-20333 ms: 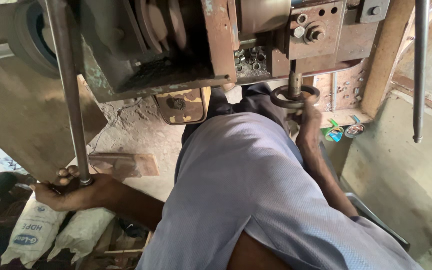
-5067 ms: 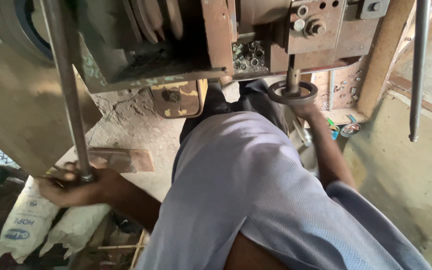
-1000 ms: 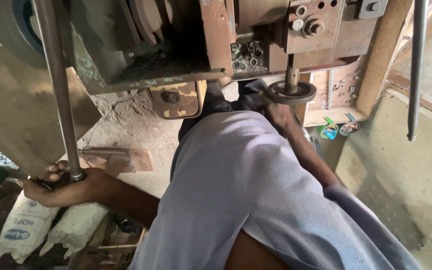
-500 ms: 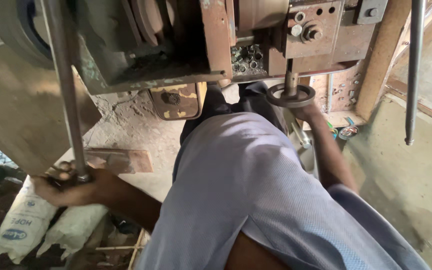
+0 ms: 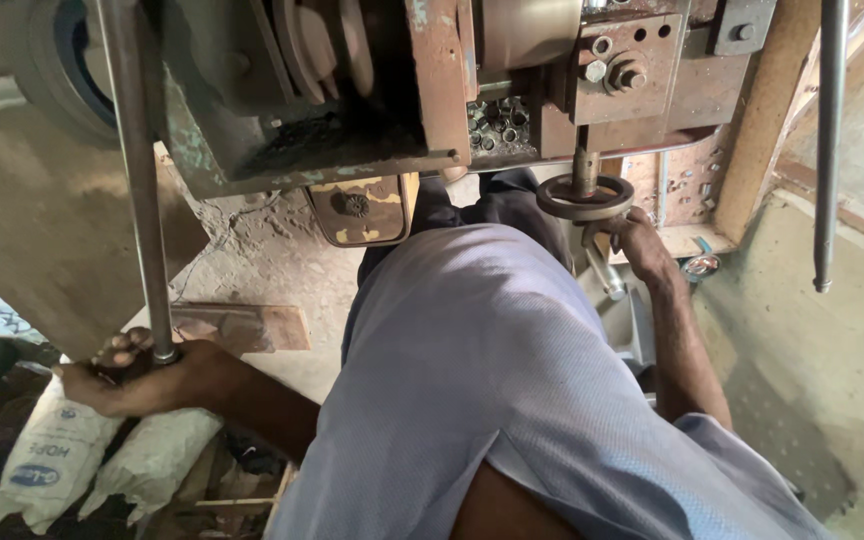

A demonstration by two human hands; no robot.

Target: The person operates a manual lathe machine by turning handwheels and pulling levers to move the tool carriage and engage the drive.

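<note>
Our left hand (image 5: pixel 137 375), at 8 o'clock, gripped the foot of the steel rod (image 5: pixel 137 180). Our right hand (image 5: pixel 642 245), at 2 o'clock, clasped the handwheel (image 5: pixel 584 197) under the rusty machine (image 5: pixel 432 90); sacks (image 5: pixel 92 460) lay beneath the left.

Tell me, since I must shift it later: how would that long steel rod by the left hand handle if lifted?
The long steel rod looks solid and thick, so probably heavy and stiff. Round and smooth, it may roll or slip; the left hand grips its lower end.

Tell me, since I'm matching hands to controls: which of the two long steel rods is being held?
The left rod: the left hand grips its lower end. The right rod hangs free, untouched.
</note>
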